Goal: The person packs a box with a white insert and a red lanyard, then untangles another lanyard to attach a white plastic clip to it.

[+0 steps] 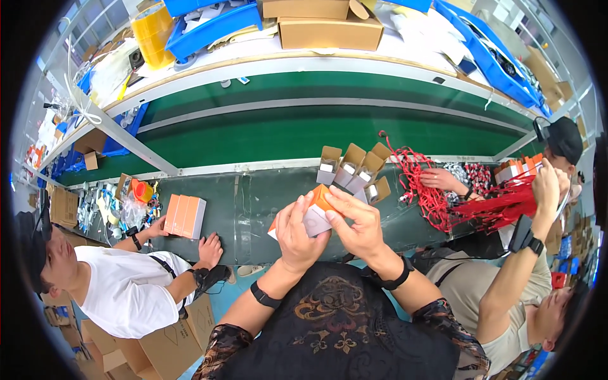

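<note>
We note both hands, left hand (296, 233) and right hand (356, 221), clasping one small orange-and-white cardboard box (315, 214) above the dark worktable's (253, 209) near edge. Four open brown cardboard cartons (352, 170) stand just beyond, toward the far edge.

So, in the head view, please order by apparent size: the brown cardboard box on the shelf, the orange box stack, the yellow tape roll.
1. brown cardboard box
2. yellow tape roll and orange box stack: similar, unsure.

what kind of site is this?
Likely a factory packing line: a long green conveyor belt, a row of open small cardboard boxes, and both hands folding a small orange-and-white carton.
</note>
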A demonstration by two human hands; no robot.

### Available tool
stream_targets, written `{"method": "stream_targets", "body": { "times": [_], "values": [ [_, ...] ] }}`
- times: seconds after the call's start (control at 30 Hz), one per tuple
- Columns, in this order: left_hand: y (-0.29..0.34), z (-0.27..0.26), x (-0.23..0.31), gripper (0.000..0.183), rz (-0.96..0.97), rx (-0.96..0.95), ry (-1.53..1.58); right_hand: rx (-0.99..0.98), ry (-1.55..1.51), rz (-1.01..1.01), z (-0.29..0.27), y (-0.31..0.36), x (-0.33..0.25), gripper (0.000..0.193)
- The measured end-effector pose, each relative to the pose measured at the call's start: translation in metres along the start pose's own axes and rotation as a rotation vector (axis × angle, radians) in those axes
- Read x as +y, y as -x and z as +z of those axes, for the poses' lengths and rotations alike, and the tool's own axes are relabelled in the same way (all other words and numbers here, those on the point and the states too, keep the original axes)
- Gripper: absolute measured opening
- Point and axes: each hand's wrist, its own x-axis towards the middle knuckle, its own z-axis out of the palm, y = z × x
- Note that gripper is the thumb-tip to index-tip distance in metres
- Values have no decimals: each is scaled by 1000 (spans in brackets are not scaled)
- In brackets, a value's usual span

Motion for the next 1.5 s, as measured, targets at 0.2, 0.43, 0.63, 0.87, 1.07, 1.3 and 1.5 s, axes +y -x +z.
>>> {"method": "stream_targets", "body": {
  "times": [0.2,0.43,0.63,0.87,1.07,1.3,1.5],
  "values": [
    [-1,-1,-3,77,-21,4,53,-9,-72,41,4,2,4,29],
    [-3,-2,-3,75,-52,0,67,-7,31,-70,6,6,12,34],
    [-3,-8,-3,79,-94,-78,195,-30,350,-309,17,16,9,49],
    [27,-7,-44,77,-442,-272,213,-191,278,-118,41,22,40,49],
    [91,-12,-191,67,-1031,-369,410,-590,494,347,11,65,79,54],
    [94,-81,-352,40,-1533,-84,810,-640,543,595,-21,147,119,40],
    [142,-82,-421,72,-1069,-427,-522,-554,623,630,-12,168,118,38]
  ]
}}
